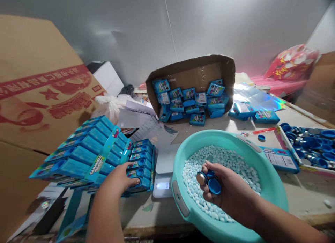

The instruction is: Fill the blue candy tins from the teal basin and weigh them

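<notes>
My right hand (pixel 230 190) hovers over a teal basin (pixel 272 187) full of small pale-blue candies (pixel 225 159). It is closed around small round blue tins (pixel 213 183), one showing a silver face. My left hand (pixel 117 182) reaches to the display tray of blue candy boxes (pixel 141 164), its fingers curled on the nearest box. A fanned stack of blue display cartons (pixel 86 150) lies just left of that tray.
A small digital scale (pixel 163 173) sits between tray and basin. An open cardboard box of blue packs (pixel 191 96) stands behind. A tray of blue tins (pixel 311 145) is at right, a large brown carton (pixel 34 96) at left, papers (pixel 146 124) in the middle.
</notes>
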A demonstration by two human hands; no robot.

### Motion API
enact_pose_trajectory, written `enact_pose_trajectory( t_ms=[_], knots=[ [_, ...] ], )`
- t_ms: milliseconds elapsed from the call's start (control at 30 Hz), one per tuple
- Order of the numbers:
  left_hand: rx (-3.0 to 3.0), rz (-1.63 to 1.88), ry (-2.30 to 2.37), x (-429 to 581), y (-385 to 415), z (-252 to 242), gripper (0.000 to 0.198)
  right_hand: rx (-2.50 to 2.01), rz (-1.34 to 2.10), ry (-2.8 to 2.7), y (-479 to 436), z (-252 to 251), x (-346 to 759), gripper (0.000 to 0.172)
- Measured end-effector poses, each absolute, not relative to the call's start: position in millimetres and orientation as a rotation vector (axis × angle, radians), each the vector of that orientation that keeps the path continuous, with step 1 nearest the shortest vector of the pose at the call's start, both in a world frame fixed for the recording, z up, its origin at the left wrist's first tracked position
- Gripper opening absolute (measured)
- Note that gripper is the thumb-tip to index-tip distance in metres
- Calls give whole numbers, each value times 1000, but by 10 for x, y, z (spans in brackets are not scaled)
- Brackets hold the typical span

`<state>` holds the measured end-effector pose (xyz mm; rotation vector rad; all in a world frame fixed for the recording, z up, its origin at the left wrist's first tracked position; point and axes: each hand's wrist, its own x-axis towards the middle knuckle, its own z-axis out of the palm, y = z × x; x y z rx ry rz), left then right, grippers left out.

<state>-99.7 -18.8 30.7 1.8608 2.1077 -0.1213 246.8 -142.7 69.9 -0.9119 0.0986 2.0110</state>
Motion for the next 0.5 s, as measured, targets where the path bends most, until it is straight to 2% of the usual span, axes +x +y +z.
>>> enact_pose_trajectory(
  t_ms=[167,500],
  knots=[
    [1860,-273,2077,-874,-201,457,78,-919,2013,105,-1433,691,2461,31],
    [1889,-374,2046,-822,-173,525,77,-878,2018,96,-1455,679,2491,23]
  ],
)
